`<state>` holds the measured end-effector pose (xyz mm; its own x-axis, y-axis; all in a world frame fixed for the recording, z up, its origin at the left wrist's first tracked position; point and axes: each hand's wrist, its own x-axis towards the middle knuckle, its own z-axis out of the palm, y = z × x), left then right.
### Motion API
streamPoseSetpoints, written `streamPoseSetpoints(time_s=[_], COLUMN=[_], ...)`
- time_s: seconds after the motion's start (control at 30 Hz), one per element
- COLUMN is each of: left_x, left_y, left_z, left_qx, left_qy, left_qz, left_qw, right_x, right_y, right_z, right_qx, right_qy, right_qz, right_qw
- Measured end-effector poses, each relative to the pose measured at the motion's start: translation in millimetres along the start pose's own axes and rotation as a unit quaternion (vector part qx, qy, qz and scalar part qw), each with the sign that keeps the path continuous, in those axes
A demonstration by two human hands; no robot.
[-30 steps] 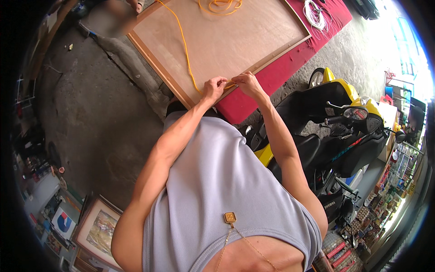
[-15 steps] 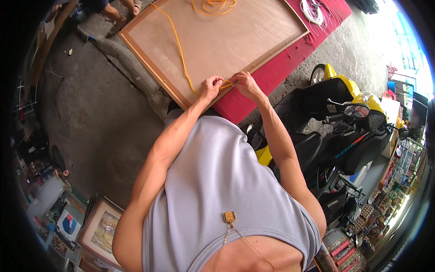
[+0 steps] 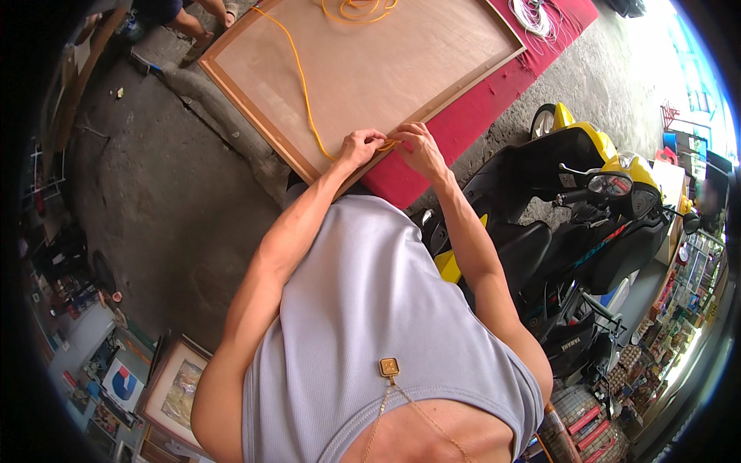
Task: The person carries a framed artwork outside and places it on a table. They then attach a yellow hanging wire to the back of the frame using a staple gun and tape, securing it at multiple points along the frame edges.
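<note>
A large wooden frame (image 3: 258,114) with a brown backing panel lies flat in front of me, its near corner close to my waist. An orange-yellow cord (image 3: 307,100) runs from its far left edge down to my hands. Above the near right rail, my left hand (image 3: 360,147) pinches the cord between thumb and fingertips. Close beside it, my right hand (image 3: 419,150) grips the cord with bent fingers. A short bit of cord shows between the two hands; my fingers hide the rest. More of this cord lies in loose loops at the panel's far side.
Red cloth (image 3: 463,112) covers the surface under the frame, with a coil of white cord (image 3: 532,19) at its far right. A yellow and black motorbike (image 3: 587,177) stands close on my right. Another person's legs (image 3: 189,27) are at the far left. A framed picture (image 3: 176,390) leans behind me.
My hands have come slightly closer together, and the open loop of cord between them has shrunk. My right fingers have curled further over the cord.
</note>
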<state>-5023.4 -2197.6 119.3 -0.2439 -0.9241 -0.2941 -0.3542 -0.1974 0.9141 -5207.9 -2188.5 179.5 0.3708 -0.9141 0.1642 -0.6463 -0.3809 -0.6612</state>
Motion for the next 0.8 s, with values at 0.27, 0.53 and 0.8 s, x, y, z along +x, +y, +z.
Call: streamPoseSetpoints(time_s=[0.27,0.53,0.8], left_x=[10,1,-3], left_y=[-7,19,64], left_z=[-2,-9,-15], left_qx=[-0.065,-0.047,0.028], left_qy=[-0.029,-0.097,-0.095], left_qz=[-0.003,-0.006,0.016], left_qw=[0.997,0.994,0.995], right_x=[-4,20,25], right_y=[-12,-54,-32], right_z=[-8,-57,-40], right_qx=[-0.139,-0.045,0.076], right_qy=[-0.052,-0.054,-0.009], right_qz=[0.069,0.124,0.178], right_qw=[0.986,0.990,0.981])
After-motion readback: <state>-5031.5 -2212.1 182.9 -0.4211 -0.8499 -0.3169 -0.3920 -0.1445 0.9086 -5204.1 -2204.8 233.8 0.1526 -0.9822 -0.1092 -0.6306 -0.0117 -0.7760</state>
